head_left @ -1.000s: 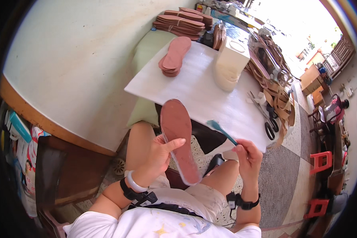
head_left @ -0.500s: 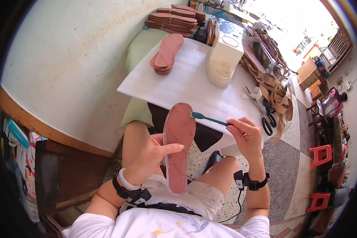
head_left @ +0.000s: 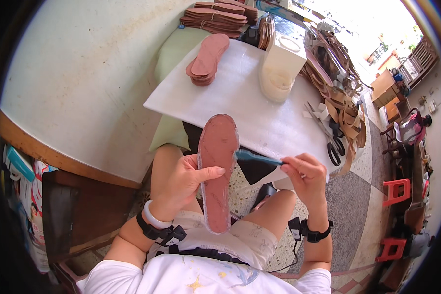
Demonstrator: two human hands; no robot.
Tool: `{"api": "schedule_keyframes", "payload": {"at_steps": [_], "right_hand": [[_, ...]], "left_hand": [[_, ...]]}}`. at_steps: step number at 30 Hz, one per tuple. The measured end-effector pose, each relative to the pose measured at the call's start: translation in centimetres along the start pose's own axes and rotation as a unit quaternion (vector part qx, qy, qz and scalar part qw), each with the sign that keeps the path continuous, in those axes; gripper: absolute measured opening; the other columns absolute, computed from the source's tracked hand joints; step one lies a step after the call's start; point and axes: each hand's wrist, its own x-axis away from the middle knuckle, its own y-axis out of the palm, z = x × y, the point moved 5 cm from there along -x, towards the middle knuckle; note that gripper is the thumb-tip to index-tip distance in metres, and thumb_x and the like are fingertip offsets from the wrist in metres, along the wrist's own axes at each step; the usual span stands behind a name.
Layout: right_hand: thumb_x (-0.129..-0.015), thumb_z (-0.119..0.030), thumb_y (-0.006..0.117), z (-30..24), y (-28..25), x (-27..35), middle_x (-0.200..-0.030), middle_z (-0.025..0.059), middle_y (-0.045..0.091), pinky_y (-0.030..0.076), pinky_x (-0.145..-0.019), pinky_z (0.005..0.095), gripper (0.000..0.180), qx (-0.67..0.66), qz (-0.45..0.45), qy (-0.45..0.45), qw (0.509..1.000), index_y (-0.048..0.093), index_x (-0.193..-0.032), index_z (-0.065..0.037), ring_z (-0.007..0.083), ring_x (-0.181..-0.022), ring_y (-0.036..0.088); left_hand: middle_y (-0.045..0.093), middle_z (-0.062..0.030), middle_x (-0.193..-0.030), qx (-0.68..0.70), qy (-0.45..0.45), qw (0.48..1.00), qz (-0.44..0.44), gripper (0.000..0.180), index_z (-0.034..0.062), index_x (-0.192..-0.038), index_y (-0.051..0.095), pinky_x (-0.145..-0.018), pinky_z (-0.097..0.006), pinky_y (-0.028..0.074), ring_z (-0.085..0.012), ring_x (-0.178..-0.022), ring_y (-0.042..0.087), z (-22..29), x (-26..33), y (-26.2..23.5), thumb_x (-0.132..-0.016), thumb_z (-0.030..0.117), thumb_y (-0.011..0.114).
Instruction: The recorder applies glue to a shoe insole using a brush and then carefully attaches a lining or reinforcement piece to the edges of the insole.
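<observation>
both forearms rise from the lower edge toward the desk [head_left: 259,127], elbows bent and set wide apart. the left hand [head_left: 183,181] is turned inward, gripping one reddish-brown insole [head_left: 219,139] by its narrow middle, thumb laid flat across the face and fingers tucked behind. that insole stands nearly upright just before the desk's near edge, over the lap, its broad end overlapping the desk in view and its face toward the person. the right hand [head_left: 306,177], raised in front of the desk's near right part, pinches one teal brush [head_left: 262,158] between thumb and fingertips, wrist bent so the handle points left; the brush's blurred head is at the insole's right edge. the two wrists carry two black straps, one each, and the left one also has one white bangle [head_left: 155,219]. on the desk are one low stack of insoles [head_left: 209,59] at the far left, its layers too close to count, one white container [head_left: 284,61] toward the far middle, and one pair of black-handled scissors [head_left: 334,147] on the right. beyond the desk's far left side lie several tied insole bundles [head_left: 213,22]; tan strips [head_left: 350,117] heap along its right side. two red stools [head_left: 396,192] stand well apart from the desk, to its right.
</observation>
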Motion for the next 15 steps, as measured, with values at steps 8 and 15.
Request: {"api": "schedule_keyframes", "payload": {"at_steps": [8, 15], "right_hand": [[-0.072, -0.013, 0.076, -0.6, 1.0, 0.3, -0.067, 0.0038, 0.060, 0.040, -0.050, 0.0280, 0.015, 0.015, -0.013, -0.039, 0.999, 0.072, -0.085, -0.007, 0.0181, -0.054, 0.053], [-0.068, -0.016, 0.077, -1.5, 1.3, 2.2, -0.063, 0.0019, 0.058, 0.041, -0.051, 0.0293, 0.017, -0.010, -0.120, -0.077, 0.990, 0.073, -0.083, -0.009, 0.0170, -0.055, 0.053]], "left_hand": [[0.069, -0.0083, -0.094, 0.010, 0.020, 0.999, 0.038, 0.020, -0.0012, -0.099, 0.066, -0.077, -0.026, 0.052, -0.0118, -0.080, 0.065, 0.7, -0.6, -0.8, -0.079, 0.000, 0.069], [0.069, -0.0080, -0.093, 0.024, 0.027, 0.998, 0.053, 0.019, -0.0008, -0.098, 0.066, -0.075, -0.026, 0.053, -0.0124, -0.079, 0.065, 1.4, -1.3, -1.3, -0.079, -0.001, 0.069]]}}
